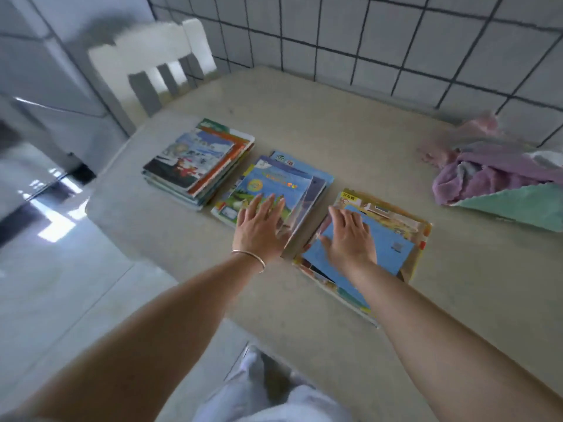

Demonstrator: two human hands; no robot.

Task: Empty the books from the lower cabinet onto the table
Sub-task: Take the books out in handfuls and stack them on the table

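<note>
Three piles of thin picture books lie on the beige table (350, 138). The left pile (198, 161) sits near the table's left edge, untouched. My left hand (259, 229), with a thin bangle on the wrist, rests flat with fingers spread on the near end of the middle pile (274, 184). My right hand (350, 239) lies flat, fingers apart, on a plain blue cover that tops the right pile (393, 220). Neither hand grips a book. The cabinet is out of view.
A heap of purple, pink and green cloths (499, 181) lies at the table's right edge. A white chair (146, 56) stands behind the table's far left corner. A tiled wall (380, 35) runs along the far side. The floor (61, 287) is to the left.
</note>
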